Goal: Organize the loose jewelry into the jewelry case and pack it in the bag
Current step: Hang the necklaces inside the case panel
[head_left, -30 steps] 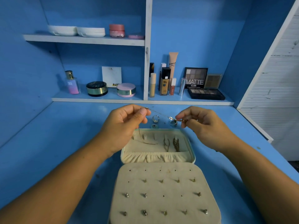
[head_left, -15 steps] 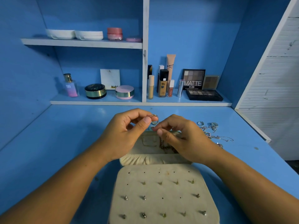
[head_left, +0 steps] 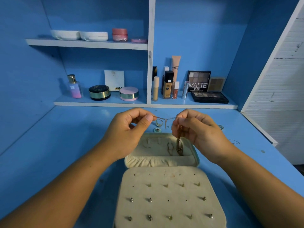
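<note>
We see both hands raised over the open case (head_left: 196, 156), which lies on the blue table (head_left: 65, 145) right in front of us. The left hand (head_left: 130, 129) pinches one end of a thin chain (head_left: 164, 118) between thumb and forefinger. The right hand (head_left: 195, 130) pinches it a little further along, so a short stretch runs nearly level between the two. The rest of the chain hangs from the right hand into the far half of the case, by the hooks above the gathered pocket (head_left: 161, 160). Whether it touches the lining there we cannot tell.

The near half of the case is a cream panel (head_left: 164, 191) with rows of studs (head_left: 150, 200) set in it.

A ring (head_left: 159, 123) lies on the table just beyond the case, seen under the stretched chain. More jewelry (head_left: 221, 127) sits right of the right hand, partly hidden, perhaps another ring. Cosmetics stand on the shelf (head_left: 98, 104) behind.
</note>
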